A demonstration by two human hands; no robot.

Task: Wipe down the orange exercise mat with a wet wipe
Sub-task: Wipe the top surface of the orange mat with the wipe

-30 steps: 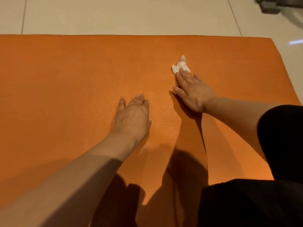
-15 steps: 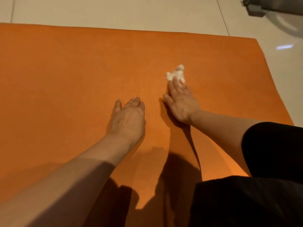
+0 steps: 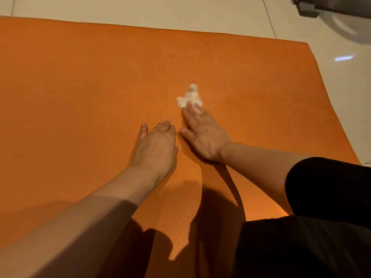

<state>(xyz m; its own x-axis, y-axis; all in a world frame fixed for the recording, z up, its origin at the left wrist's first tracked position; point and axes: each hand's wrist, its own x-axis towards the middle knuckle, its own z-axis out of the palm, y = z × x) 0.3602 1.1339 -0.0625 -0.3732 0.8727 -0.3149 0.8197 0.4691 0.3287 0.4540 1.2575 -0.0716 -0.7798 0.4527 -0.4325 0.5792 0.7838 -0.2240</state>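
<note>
The right hand (image 3: 204, 135), fingers straight and together, has dragged the crumpled wet wipe (image 3: 190, 97) back toward the left hand (image 3: 155, 145), flat on the orange exercise mat (image 3: 80, 87); mid-mat wiping continues.

Matt grainy foam mat (image 3: 80, 87), glossy floor tiles (image 3: 180, 11).
</note>
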